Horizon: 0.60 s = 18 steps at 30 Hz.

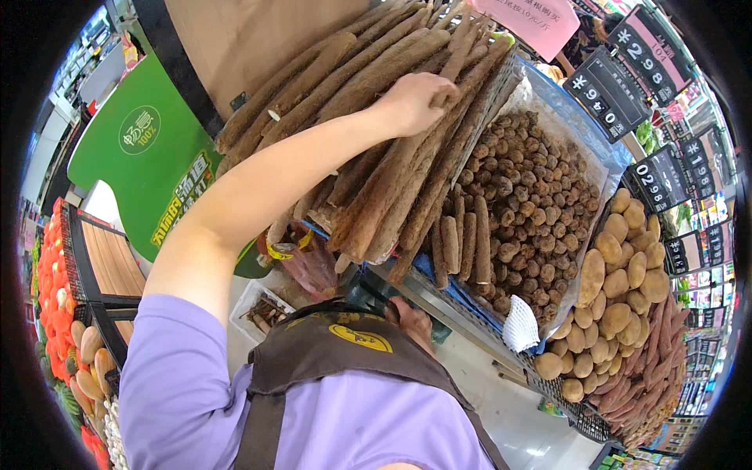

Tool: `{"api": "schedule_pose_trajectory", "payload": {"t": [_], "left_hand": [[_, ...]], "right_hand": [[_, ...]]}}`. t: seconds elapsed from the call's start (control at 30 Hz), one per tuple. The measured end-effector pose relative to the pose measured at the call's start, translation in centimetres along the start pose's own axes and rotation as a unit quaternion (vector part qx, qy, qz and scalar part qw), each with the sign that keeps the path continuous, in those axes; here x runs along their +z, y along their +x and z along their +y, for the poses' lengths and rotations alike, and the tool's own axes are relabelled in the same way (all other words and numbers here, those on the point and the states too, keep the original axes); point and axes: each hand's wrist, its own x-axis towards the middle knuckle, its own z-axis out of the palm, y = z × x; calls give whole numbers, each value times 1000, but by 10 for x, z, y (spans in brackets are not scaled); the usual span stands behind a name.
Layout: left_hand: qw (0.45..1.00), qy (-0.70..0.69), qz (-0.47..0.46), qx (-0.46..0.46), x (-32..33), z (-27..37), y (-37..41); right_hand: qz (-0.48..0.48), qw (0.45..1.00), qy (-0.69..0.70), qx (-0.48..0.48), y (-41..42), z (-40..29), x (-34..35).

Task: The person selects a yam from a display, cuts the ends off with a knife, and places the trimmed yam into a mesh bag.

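Observation:
Long, soil-brown Chinese yams (335, 76) lie heaped in front of me, most of them side by side. My left hand (420, 104) reaches across the heap with its fingers curled around one yam (395, 176). Near my waist, beyond the brown apron (329, 358), is my right hand (413, 322). The apron partly hides it, and a dark strip lies by its thumb; whether it grips anything is unclear. Short yam pieces (465, 241) lie to the right of the heap, against a bin of small round taros (529, 200).
Potatoes (617, 276) and sweet potatoes (646, 364) fill the display farther right, below black price signs (608, 94). A white foam sleeve (520, 324) rests on the taro bin's front edge. Below the yams are a reddish bag (311, 264) and a white box (247, 308) holding scraps.

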Motion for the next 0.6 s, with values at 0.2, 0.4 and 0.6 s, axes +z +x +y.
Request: {"api": "schedule_pose_trajectory", "payload": {"t": [0.2,0.4,0.6], "left_hand": [[985,73,21,153,4,-31,1],[979,94,-76,164,-16,-50,18],[962,33,117,244,-45,10,-57]], "right_hand": [[33,995,48,-81,3,4,11],[18,994,96,-43,-8,-14,1],[91,987,27,-128,-9,-23,11]]}}
